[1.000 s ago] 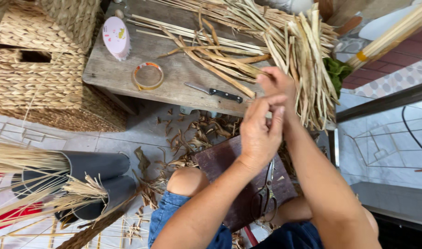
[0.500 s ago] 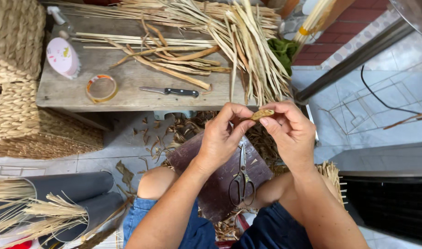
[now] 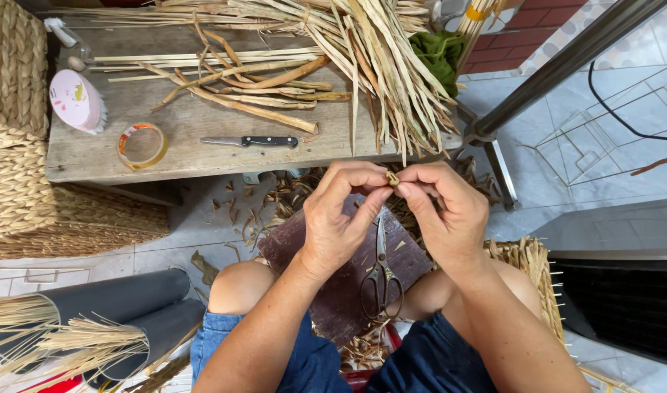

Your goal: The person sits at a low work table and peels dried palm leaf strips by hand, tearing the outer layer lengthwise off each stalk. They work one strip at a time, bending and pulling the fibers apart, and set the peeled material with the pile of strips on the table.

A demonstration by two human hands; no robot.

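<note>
Left hand: [image 3: 341,222] raised over the lap, thumb and forefinger pinched narrow on a small tan scrap of dried leaf, the other fingers curled in.
Right hand: [image 3: 443,215] just beside the left one, fingertips touching it, pinching the same scrap from the other side.
Scrap: [image 3: 392,177] held between the two hands' fingertips, in front of the bench's near edge; too small to tell its exact shape.
Board: [image 3: 326,291] dark reddish, lying across the person's knees, under both hands.
Scissors: [image 3: 381,273] dark metal, blades closed, lying on the board with the handles toward the person, below the gap between the hands.
Bench: [image 3: 86,156] worn wooden top, beyond the hands.
Knife: [image 3: 250,141] black handle, flat on the bench near its near edge, left of the hands.
Tape roll: [image 3: 140,145] near the bench's near left corner, lying flat.
Pink brush: [image 3: 76,100] at the bench's left edge, on its side.
Leaf strips: [image 3: 362,65] a pale bundle over the bench's right half, the tips hanging past the near edge.
Trimmings: [image 3: 275,200] brown bits scattered on the floor under the bench's near edge.
Basket: [image 3: 526,269] woven rim showing just beside the right forearm.
</note>
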